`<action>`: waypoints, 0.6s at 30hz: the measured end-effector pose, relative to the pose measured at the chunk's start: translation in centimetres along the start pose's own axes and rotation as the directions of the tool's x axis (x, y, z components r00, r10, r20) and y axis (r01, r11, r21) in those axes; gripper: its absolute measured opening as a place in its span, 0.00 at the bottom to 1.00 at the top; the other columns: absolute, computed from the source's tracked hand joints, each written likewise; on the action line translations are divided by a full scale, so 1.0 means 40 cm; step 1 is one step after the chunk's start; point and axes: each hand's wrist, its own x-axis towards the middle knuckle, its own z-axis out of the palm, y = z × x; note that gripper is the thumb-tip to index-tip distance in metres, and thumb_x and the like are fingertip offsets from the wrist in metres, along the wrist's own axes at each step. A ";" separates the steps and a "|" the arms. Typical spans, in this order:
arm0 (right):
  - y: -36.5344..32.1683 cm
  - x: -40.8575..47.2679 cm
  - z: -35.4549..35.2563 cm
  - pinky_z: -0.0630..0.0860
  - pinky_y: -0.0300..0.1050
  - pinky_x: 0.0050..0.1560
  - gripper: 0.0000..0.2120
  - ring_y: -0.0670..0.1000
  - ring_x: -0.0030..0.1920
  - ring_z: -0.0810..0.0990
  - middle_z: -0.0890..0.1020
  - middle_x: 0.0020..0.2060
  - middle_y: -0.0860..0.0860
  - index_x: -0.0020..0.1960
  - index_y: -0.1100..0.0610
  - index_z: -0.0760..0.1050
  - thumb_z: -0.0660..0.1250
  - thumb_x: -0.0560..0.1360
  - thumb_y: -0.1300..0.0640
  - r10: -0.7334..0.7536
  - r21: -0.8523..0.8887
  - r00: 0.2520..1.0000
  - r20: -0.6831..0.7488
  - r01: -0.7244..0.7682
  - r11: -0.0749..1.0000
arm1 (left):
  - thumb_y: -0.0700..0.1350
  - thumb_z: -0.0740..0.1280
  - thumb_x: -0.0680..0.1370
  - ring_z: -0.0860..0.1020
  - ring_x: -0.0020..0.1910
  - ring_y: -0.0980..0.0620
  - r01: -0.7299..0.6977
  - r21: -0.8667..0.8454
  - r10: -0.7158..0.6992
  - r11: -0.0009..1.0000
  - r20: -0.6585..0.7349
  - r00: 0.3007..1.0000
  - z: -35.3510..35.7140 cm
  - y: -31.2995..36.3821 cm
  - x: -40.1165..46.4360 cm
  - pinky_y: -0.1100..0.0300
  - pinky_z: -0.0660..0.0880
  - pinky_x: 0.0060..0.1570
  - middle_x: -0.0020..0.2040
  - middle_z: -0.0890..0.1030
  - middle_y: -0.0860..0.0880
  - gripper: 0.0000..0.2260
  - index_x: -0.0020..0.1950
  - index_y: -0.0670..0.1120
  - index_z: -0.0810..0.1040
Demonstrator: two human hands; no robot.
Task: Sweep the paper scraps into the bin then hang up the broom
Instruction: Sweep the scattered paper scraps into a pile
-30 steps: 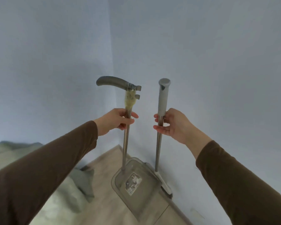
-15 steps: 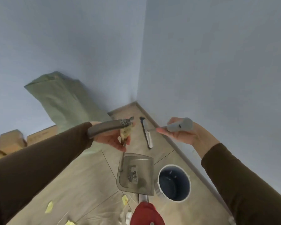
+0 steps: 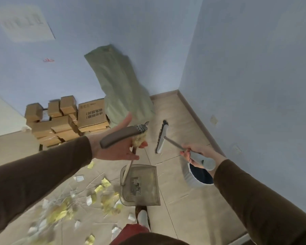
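Note:
My left hand (image 3: pixel 117 149) grips the pole of a long-handled dustpan just under its grey curved handle; the clear dustpan (image 3: pixel 140 186) hangs over the floor in the middle. My right hand (image 3: pixel 196 152) is shut on the grey handle of the broom (image 3: pixel 162 137), whose head with dark bristles is lifted above the floor, pointing toward the corner. Yellow and white paper scraps (image 3: pixel 99 191) lie scattered on the floor at lower left. A round white bin (image 3: pixel 193 179) with a dark inside stands by the right wall, partly hidden by my right hand and the broom handle.
A green sack (image 3: pixel 120 89) leans against the back wall. Stacked cardboard boxes (image 3: pixel 65 119) stand to its left. Blue walls meet in a corner at the upper right. My foot in a white sock (image 3: pixel 142 216) is below the dustpan.
The view has swung down and left from the corner to the floor. Both hands carried the dustpan and broom away from the wall; the scraps and boxes have come into view.

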 end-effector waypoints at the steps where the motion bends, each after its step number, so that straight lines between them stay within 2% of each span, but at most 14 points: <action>1: 0.030 -0.013 -0.003 0.75 0.35 0.20 0.08 0.45 0.18 0.73 0.75 0.43 0.58 0.55 0.60 0.68 0.64 0.81 0.59 0.003 -0.007 1.000 0.013 -0.003 1.000 | 0.75 0.64 0.69 0.69 0.65 0.37 -0.008 -0.015 0.009 1.000 0.014 1.000 0.005 -0.023 -0.034 0.35 0.62 0.73 0.63 0.77 0.39 0.40 0.62 0.42 0.81; 4: 0.126 -0.064 -0.015 0.76 0.35 0.22 0.07 0.45 0.19 0.73 0.75 0.40 0.56 0.52 0.61 0.69 0.66 0.80 0.58 0.013 -0.073 0.999 0.044 -0.010 0.997 | 0.68 0.66 0.75 0.67 0.66 0.37 -0.085 -0.060 0.085 0.995 -0.008 0.996 0.045 -0.102 -0.123 0.31 0.58 0.73 0.58 0.79 0.39 0.30 0.56 0.41 0.81; 6: 0.190 -0.082 -0.019 0.74 0.34 0.21 0.09 0.44 0.19 0.72 0.74 0.37 0.53 0.47 0.61 0.70 0.66 0.80 0.55 0.044 -0.195 0.998 0.051 -0.033 0.980 | 0.61 0.69 0.76 0.67 0.67 0.38 -0.143 -0.079 0.136 0.987 -0.083 0.987 0.083 -0.146 -0.183 0.31 0.61 0.71 0.56 0.78 0.38 0.22 0.55 0.42 0.79; 8: 0.251 -0.102 -0.010 0.72 0.32 0.20 0.13 0.44 0.18 0.72 0.75 0.31 0.51 0.43 0.60 0.70 0.64 0.81 0.53 0.075 -0.286 0.996 0.045 -0.059 0.956 | 0.57 0.72 0.75 0.68 0.66 0.37 -0.212 -0.102 0.193 0.972 -0.171 0.966 0.111 -0.197 -0.242 0.32 0.66 0.69 0.57 0.77 0.37 0.21 0.59 0.43 0.75; 10: 0.311 -0.110 0.007 0.70 0.32 0.18 0.14 0.43 0.17 0.72 0.75 0.26 0.50 0.40 0.60 0.70 0.62 0.82 0.53 0.025 -0.328 1.000 0.009 -0.021 0.944 | 0.54 0.71 0.75 0.70 0.66 0.35 -0.245 -0.092 0.216 0.965 -0.245 0.945 0.108 -0.251 -0.294 0.34 0.68 0.68 0.58 0.78 0.36 0.21 0.61 0.43 0.74; 12: 0.379 -0.106 0.031 0.68 0.31 0.17 0.12 0.43 0.18 0.73 0.75 0.31 0.51 0.43 0.59 0.71 0.63 0.81 0.53 -0.070 -0.395 0.996 -0.047 0.046 0.917 | 0.53 0.68 0.76 0.71 0.70 0.32 -0.205 -0.076 0.172 0.976 -0.313 0.934 0.087 -0.301 -0.342 0.37 0.70 0.68 0.61 0.77 0.35 0.21 0.62 0.40 0.74; 15: 0.487 -0.104 0.057 0.71 0.31 0.20 0.06 0.43 0.19 0.71 0.72 0.34 0.52 0.49 0.60 0.71 0.64 0.81 0.57 0.026 -0.310 0.994 -0.107 -0.058 0.949 | 0.50 0.71 0.72 0.75 0.67 0.31 -0.065 0.036 0.074 0.997 -0.397 0.915 0.054 -0.360 -0.403 0.40 0.73 0.64 0.66 0.75 0.31 0.22 0.60 0.37 0.76; 18: 0.562 -0.129 0.066 0.70 0.31 0.19 0.04 0.45 0.14 0.67 0.69 0.32 0.54 0.48 0.62 0.68 0.61 0.82 0.63 0.088 -0.377 0.989 -0.117 -0.126 0.918 | 0.52 0.82 0.64 0.80 0.57 0.37 0.087 0.135 -0.016 0.987 -0.455 0.890 0.038 -0.405 -0.459 0.43 0.80 0.55 0.57 0.78 0.35 0.29 0.57 0.38 0.78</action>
